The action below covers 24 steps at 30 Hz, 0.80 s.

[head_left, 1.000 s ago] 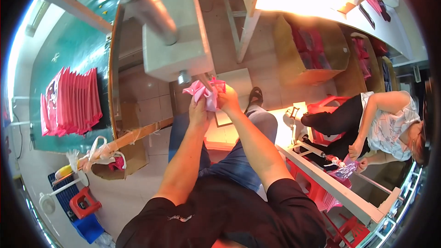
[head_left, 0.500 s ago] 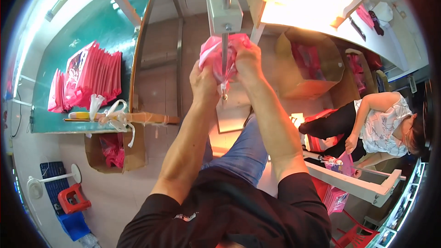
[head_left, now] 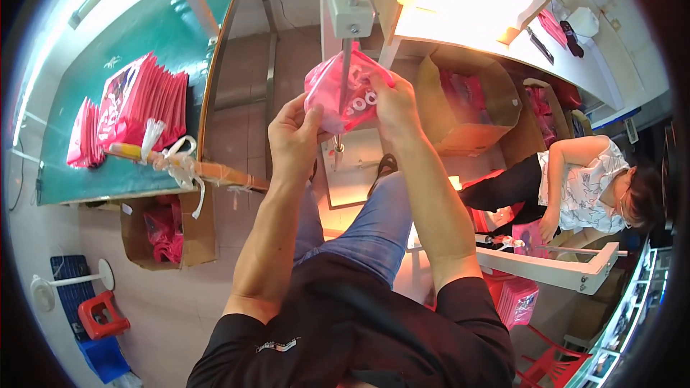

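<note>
A pink plastic bag [head_left: 333, 75] with white lettering is held up between my two hands. My left hand [head_left: 293, 128] pinches its lower left edge between thumb and fingers. On the other side, my right hand [head_left: 396, 105] grips the bag's right edge, thumb on the front. A thin metal rod [head_left: 346, 85] passes in front of the bag, running down from a pale machine arm [head_left: 348, 11]. The rod's metal tip [head_left: 338, 145] shows below the bag.
Stacked pink packages [head_left: 147, 100] stand on a green table [head_left: 68, 183] at left. Cardboard boxes with pink packages sit below the table [head_left: 199, 233] and at right [head_left: 460, 129]. Another person [head_left: 582, 179] handles a pink package by a second pale arm [head_left: 575, 276]. A bright lamp glows above.
My hands have moved farther apart, the left one leftward and slightly down. The bunched bag is now spread flatter, showing its lettering. The whole view has shifted a little.
</note>
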Motion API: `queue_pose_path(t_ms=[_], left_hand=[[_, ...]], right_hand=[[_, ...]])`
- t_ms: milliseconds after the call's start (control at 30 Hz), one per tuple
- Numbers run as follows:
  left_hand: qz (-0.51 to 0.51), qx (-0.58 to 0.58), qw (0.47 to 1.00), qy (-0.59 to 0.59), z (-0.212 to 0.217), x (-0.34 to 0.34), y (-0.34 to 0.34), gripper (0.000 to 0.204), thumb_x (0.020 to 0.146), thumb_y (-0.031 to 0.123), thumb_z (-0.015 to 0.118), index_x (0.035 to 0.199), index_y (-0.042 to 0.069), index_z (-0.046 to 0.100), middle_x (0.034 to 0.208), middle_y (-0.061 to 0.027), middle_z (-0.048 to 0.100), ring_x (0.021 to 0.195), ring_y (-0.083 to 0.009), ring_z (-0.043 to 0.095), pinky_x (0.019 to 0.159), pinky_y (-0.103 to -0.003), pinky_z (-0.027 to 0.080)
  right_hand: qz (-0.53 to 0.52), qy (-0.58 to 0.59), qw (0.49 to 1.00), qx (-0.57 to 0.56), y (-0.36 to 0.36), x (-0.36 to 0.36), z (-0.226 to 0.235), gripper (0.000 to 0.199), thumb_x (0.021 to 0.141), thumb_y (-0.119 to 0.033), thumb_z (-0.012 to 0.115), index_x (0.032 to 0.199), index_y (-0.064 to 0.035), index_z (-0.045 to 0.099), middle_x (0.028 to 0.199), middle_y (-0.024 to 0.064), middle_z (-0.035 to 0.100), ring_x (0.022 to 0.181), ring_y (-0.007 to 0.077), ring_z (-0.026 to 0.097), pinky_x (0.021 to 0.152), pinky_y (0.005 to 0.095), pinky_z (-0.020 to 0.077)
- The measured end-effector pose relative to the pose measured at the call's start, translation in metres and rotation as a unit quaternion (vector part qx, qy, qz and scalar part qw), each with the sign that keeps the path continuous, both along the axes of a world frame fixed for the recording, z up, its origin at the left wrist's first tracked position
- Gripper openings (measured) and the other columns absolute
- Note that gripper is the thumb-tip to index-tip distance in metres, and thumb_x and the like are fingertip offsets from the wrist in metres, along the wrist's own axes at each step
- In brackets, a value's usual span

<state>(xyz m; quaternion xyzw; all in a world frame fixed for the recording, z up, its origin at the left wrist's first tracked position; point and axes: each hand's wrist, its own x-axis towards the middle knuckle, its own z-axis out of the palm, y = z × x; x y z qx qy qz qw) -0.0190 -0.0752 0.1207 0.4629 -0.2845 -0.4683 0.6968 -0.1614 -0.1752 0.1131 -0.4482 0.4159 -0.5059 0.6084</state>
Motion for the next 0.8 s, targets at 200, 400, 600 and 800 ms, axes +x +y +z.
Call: queue_pose_path(t_ms=[200,400,600,800], left_hand=[[-0.006,0.008,0.993,-0.119,-0.018,-0.002,0.018,0.03,0.09,0.005,0.067,0.117,-0.004,0.058,0.093,-0.0101,0.069,0.076,-0.0129,0.067,0.066,-0.025,0.057],[-0.007,-0.003,0.996,-0.085,-0.021,-0.01,0.026,0.019,0.088,0.005,0.07,0.104,-0.001,0.06,0.089,-0.0069,0.069,0.074,-0.0095,0.065,0.062,-0.023,0.056],[0.088,-0.021,0.972,-0.215,-0.031,-0.007,0.02,0.02,0.088,0.01,0.071,0.099,0.003,0.057,0.081,-0.0031,0.064,0.062,-0.0071,0.059,0.054,-0.021,0.05],[-0.054,-0.106,0.993,0.015,-0.053,-0.021,0.026,0.033,0.091,-0.001,0.061,0.118,0.004,0.043,0.101,-0.0054,0.059,0.089,-0.0113,0.06,0.075,-0.028,0.053]], right_hand=[[0.02,0.081,0.993,-0.086,0.047,-0.01,0.003,0.021,0.094,-0.018,0.063,0.1,0.0021,0.064,0.082,0.0051,0.068,0.071,0.0106,0.064,0.066,0.028,0.0521],[-0.07,0.399,0.881,-0.245,0.047,-0.028,0.01,0.023,0.09,-0.015,0.066,0.107,-0.0006,0.061,0.075,0.0119,0.069,0.067,0.0163,0.067,0.063,0.0316,0.0513],[-0.18,0.384,0.864,-0.271,0.075,-0.011,0.008,0.022,0.086,-0.018,0.069,0.099,-0.0027,0.06,0.071,0.0139,0.067,0.062,0.0227,0.066,0.058,0.0325,0.0492],[-0.17,0.315,0.894,-0.271,0.09,-0.006,0.004,0.023,0.085,-0.017,0.07,0.1,-0.0059,0.057,0.068,0.0106,0.064,0.062,0.0297,0.065,0.06,0.0379,0.0504]])
